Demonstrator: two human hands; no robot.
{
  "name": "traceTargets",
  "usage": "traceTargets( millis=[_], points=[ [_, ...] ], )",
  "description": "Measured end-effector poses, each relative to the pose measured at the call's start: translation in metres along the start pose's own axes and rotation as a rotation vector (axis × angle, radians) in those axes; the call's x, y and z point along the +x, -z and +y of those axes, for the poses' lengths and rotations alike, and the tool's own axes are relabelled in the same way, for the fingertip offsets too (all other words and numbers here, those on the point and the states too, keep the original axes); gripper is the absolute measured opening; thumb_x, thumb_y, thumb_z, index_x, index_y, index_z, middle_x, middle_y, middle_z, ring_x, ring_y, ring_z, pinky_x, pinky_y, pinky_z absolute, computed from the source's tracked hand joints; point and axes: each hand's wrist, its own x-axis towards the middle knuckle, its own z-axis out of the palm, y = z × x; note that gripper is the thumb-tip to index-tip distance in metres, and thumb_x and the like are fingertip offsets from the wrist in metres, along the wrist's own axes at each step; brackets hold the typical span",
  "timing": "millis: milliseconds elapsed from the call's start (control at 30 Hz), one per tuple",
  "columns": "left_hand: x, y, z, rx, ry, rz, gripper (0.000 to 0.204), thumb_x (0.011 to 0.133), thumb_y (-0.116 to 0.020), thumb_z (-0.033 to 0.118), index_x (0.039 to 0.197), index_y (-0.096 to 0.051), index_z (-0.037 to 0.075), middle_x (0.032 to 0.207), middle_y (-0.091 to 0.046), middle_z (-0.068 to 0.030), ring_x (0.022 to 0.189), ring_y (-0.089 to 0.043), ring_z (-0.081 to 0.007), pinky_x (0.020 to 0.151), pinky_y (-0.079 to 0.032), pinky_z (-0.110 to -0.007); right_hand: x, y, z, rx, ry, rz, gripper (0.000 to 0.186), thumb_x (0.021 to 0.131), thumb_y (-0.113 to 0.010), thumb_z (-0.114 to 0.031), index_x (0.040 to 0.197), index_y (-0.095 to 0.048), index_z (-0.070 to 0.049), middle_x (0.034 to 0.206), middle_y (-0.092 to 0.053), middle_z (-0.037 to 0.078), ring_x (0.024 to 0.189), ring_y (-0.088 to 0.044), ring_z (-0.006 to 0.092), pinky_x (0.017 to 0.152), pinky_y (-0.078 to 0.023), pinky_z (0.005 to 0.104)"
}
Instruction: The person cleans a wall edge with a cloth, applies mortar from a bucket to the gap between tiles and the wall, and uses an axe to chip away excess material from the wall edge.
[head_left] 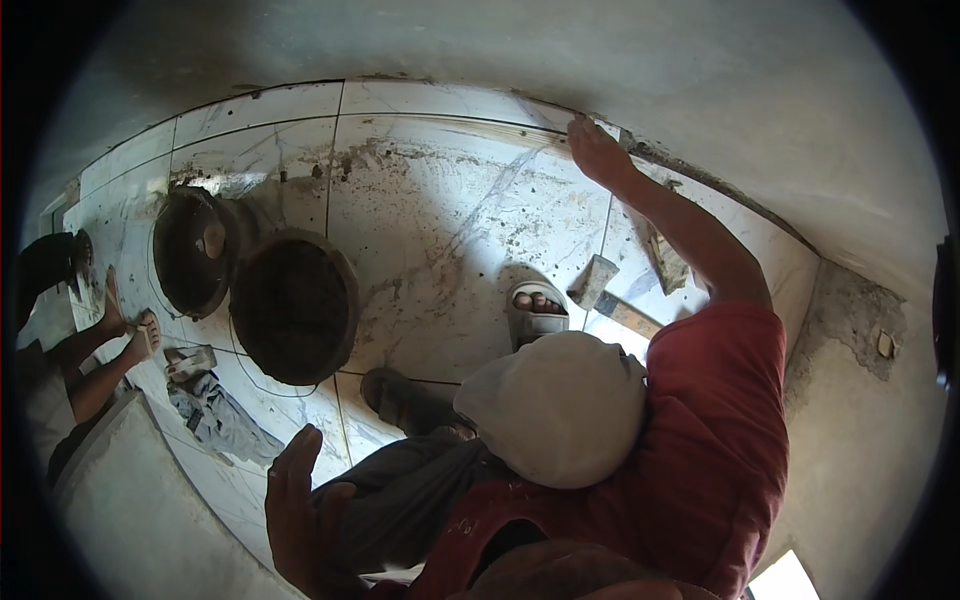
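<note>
White, grey-veined edge tiles, at least three, line the wall's base, upper middle.
Left hand raised at lower left, thumb parted, well apart from them; right hand: cannot tell. Co-worker's hand at the tiles, upper right. Two dark tubs, one mallet.

"Where do the buckets stand?"

"Side by side on the tiled floor, left of the middle, the right-hand one slightly nearer."

"And the cloth?"

"On the floor, nearer than both, with another person's feet to its left, a little farther off."

"To the right?"

"What looks like a mallet, right of a sandal; a chunk lies beyond."

"Along the far wall?"

"Border tiles, a hand at their right end."
</note>
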Motion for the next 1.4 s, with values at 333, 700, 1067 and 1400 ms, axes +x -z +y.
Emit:
traceTargets(
  millis=[333, 700, 1067, 1400],
  points=[
    [-0.014, 0.003, -0.010, 0.052, 0.006, -0.027, 0.059, 0.084, -0.054, 0.047, 0.123, -0.047, 0.003, 0.121, -0.052, -0.0161, 0.113, -0.050, -0.0316, 0.093, -0.040, -0.041, -0.101, -0.019, 0.060, 0.384, -0.378, -0.540, 0.020, 0.080, -0.050, -0.010, 0.098, -0.056, -0.002, 0.095, -0.059, 0.017, 0.094, -0.056, 0.0325, 0.080, -0.048, 0.0418],
    [0.018, 0.001, -0.006, 0.069, -0.070, -0.135, 0.061, 0.084, -0.052, 0.050, 0.124, -0.046, 0.006, 0.122, -0.053, -0.0144, 0.111, -0.051, -0.0324, 0.091, -0.040, -0.042, -0.124, 0.001, 0.048, 0.770, -0.929, -0.068, 0.019, 0.074, -0.056, -0.008, 0.092, -0.062, -0.004, 0.093, -0.061, 0.020, 0.086, -0.058, 0.0382, 0.080, -0.047, 0.0429],
    [0.045, -0.006, -0.003, 0.161, -0.082, -0.192, 0.062, 0.084, -0.049, 0.052, 0.125, -0.046, 0.007, 0.121, -0.054, -0.0134, 0.110, -0.051, -0.0328, 0.090, -0.042, -0.043, -0.120, 0.048, 0.013, 1.063, -0.880, -0.088, 0.021, 0.078, -0.059, -0.020, 0.088, -0.062, -0.002, 0.085, -0.063, 0.016, 0.082, -0.062, 0.0296, 0.074, -0.048, 0.0361],
    [0.053, 0.002, 0.006, 0.125, -0.056, -0.187, 0.060, 0.083, -0.052, 0.051, 0.124, -0.047, 0.008, 0.120, -0.054, -0.0139, 0.110, -0.052, -0.0321, 0.091, -0.041, -0.043, -0.260, 0.114, -0.147, 0.639, -0.663, -0.521, 0.060, 0.074, -0.068, -0.040, 0.112, -0.041, -0.003, 0.108, -0.047, 0.019, 0.105, -0.046, 0.0376, 0.082, -0.041, 0.0474]
  ],
)
